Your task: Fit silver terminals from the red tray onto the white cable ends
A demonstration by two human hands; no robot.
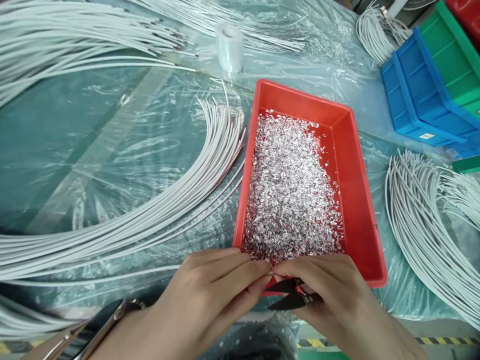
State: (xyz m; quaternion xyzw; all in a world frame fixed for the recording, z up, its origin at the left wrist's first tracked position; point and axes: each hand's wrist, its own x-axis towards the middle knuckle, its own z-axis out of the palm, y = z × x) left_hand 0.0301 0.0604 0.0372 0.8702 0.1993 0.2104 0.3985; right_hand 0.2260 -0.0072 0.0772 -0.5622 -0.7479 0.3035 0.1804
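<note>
Over the near rim of a red plastic tray [356, 200], my two hands meet fingertip to fingertip. My left hand [215, 292] is closed on a thin white cable [165, 270], whose tip shows slightly between the fingers. With thumb and forefinger my right hand [333, 287] pinches at that same tip. Small dark scissors [288, 295] sit in the right palm, blades apart and pointing left below the cable tip; their handles are mostly hidden. Silvery foil scraps [292, 185] cover much of the tray's floor.
Left of the tray curves a bundle of white cables [187, 195]; more cables [82, 35] lie behind it. A clear film roll [229, 47] stands at the back. Right are another cable bundle [420, 210] and blue bins [416, 95]. Plastic sheeting [112, 145] covers the table.
</note>
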